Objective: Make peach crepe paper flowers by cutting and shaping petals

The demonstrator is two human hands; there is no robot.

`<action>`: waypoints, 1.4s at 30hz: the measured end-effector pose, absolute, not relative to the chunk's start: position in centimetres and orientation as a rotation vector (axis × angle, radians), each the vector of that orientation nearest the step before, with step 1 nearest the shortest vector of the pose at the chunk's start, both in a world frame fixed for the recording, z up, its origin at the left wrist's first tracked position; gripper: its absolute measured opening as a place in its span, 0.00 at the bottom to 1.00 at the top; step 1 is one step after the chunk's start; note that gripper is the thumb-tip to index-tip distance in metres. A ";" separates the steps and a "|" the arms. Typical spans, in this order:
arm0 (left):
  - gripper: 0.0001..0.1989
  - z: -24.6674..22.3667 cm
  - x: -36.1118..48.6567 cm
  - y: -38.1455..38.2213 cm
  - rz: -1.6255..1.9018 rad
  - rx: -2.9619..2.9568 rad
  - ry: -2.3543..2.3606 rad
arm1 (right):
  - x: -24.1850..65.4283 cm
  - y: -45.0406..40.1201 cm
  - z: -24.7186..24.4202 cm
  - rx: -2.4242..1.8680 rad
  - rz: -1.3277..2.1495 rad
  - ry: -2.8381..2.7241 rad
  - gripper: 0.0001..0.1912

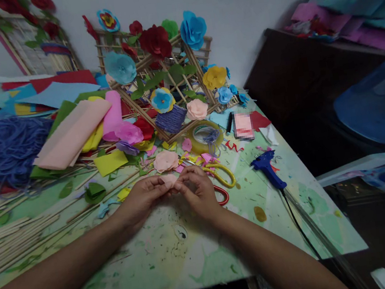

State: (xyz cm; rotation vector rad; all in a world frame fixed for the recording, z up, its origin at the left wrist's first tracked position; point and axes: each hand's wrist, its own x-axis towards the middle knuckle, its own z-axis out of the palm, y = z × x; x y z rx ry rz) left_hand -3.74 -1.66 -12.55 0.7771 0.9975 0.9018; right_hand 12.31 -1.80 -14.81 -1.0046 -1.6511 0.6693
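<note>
Between my two hands is a small pale pink petal-like piece (pixel 169 180), thin as paper or felt. My left hand (pixel 144 195) pinches its left side. On its right side, the fingers of my right hand (pixel 197 189) are closed on it, and they partly hide it. Just beyond my fingertips lies a pale pink flower (pixel 165 161). Scissors with yellow handles (pixel 224 174) and a second pair with red handles (pixel 222 195) rest beside my right hand, partly covered by it.
A blue glue gun (pixel 268 169) with a black cord lies to the right. Behind are a tape roll (pixel 207 135) and a stick frame (pixel 163 71) with colourful flowers. Wooden sticks (pixel 18 238), blue yarn (pixel 1 151) and folded coloured sheets (pixel 75 133) crowd the left side.
</note>
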 end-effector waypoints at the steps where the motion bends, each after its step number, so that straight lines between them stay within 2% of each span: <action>1: 0.09 -12.5 -3.8 -1.7 0.903 0.773 0.998 | 12.3 -1.8 -14.8 -1.005 0.668 -1.655 0.05; 14: 0.10 -12.7 -4.0 -1.6 0.863 0.829 0.995 | 12.3 -1.9 -14.7 -0.912 0.747 -1.656 0.05; 20: 0.08 -12.5 -3.9 -1.7 0.827 0.877 1.018 | 12.3 -2.0 -14.6 -0.936 0.681 -1.698 0.05; 25: 0.06 -12.7 -4.0 -1.8 0.777 0.966 1.019 | 12.2 -2.1 -14.5 -0.907 0.717 -1.722 0.08; 38: 0.07 -12.8 -3.9 -2.0 0.785 1.005 1.039 | 12.0 -2.0 -15.0 -1.083 1.063 -1.484 0.11; 42: 0.10 -13.0 -4.0 -1.9 0.780 1.010 1.013 | 11.8 -1.8 -15.1 -1.085 1.136 -1.415 0.11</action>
